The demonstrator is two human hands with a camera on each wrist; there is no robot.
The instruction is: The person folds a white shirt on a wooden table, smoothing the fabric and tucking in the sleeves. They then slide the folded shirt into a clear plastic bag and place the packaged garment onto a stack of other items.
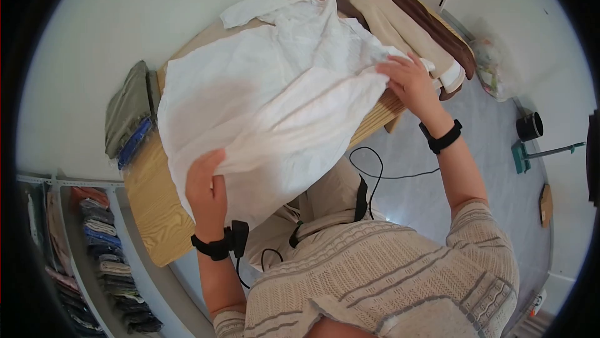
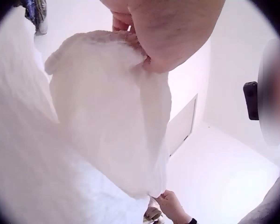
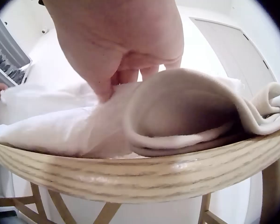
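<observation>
A white shirt (image 1: 250, 82) is spread across the wooden table (image 1: 150, 225), one sleeve (image 1: 256, 10) stretched toward the wall. My left hand (image 1: 206, 182) pinches its cloth at the near left, and a fold runs from there to my right hand (image 1: 409, 82). In the left wrist view the left hand (image 2: 172, 32) holds a raised flap of the shirt (image 2: 107, 107) between thumb and fingers. In the right wrist view the right hand (image 3: 121, 42) pinches the white cloth (image 3: 107, 123) just above the table edge, beside a rolled beige fabric opening (image 3: 186, 107).
A beige and brown garment (image 1: 387, 19) lies along the table's far right. Bagged folded clothes (image 1: 131, 113) sit at the left edge. Shelves of folded clothes (image 1: 106, 244) stand lower left. A black cable (image 1: 375, 169), a dustpan (image 1: 520, 157) and a black bin (image 1: 530, 127) are on the right.
</observation>
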